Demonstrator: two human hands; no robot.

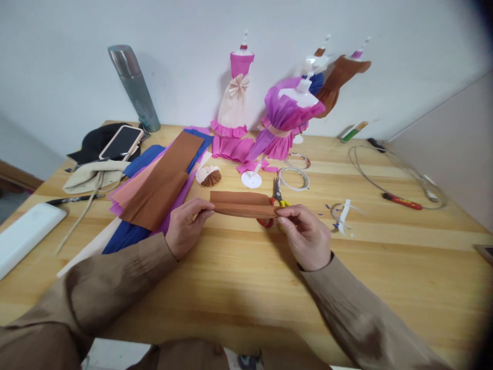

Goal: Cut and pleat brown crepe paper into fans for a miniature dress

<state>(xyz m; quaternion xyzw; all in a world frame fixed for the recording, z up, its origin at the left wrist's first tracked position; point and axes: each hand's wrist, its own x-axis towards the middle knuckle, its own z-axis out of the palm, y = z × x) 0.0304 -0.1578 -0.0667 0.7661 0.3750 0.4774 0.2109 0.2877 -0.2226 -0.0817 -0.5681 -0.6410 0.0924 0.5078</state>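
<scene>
Head view: left hand point(185, 226) and right hand point(310, 237) pinch a folded brown strip point(244, 210) by its ends. Scissors point(278, 194) lie partly behind it.

No text, number or brand is legible. The flask point(134, 87), beyond and left of the left hand point(188, 226), bears a faint marking point(145, 106) that cannot be read.

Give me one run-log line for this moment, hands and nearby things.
left hand: pinching one end of brown paper | right hand: pinching the other end | brown paper: partly folded | scissors: partly hidden by paper
</scene>
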